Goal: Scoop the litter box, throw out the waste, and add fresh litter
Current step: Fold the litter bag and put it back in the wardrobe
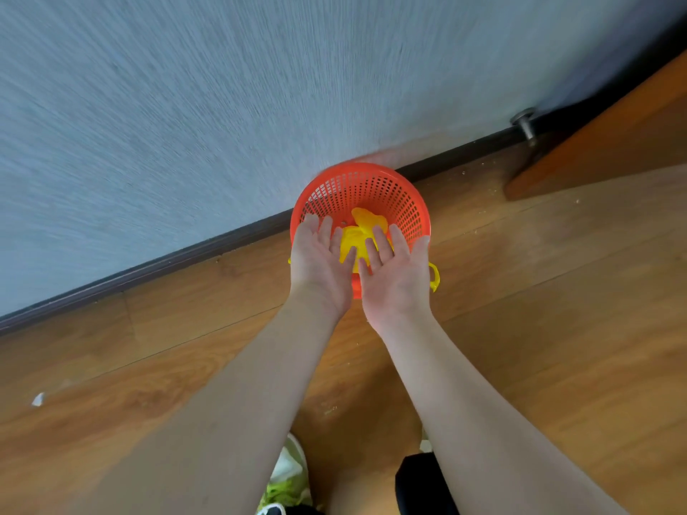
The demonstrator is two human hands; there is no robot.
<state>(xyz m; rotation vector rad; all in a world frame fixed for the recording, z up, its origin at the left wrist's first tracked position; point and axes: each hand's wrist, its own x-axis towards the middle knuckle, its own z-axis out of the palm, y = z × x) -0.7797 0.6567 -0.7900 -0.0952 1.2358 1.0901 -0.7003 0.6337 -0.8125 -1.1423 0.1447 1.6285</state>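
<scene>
An orange perforated plastic basket (pixel 371 187) stands on the wooden floor against the grey wall. A crumpled yellow plastic bag (pixel 366 223) lies inside it, and a yellow loop (pixel 434 276) of it hangs over the near right rim. My left hand (pixel 319 260) and my right hand (pixel 396 275) hover side by side over the basket's near rim, palms up and fingers straight. Neither hand holds anything. The near part of the basket is hidden behind my hands.
A dark skirting board (pixel 156 262) runs along the wall. A wooden door (pixel 609 128) stands at the right with a metal doorstop (pixel 525 122) beside it. Litter crumbs dot the floor (pixel 539 291). A white scrap (pixel 38 399) lies at the left. My shoe (pixel 288 477) shows below.
</scene>
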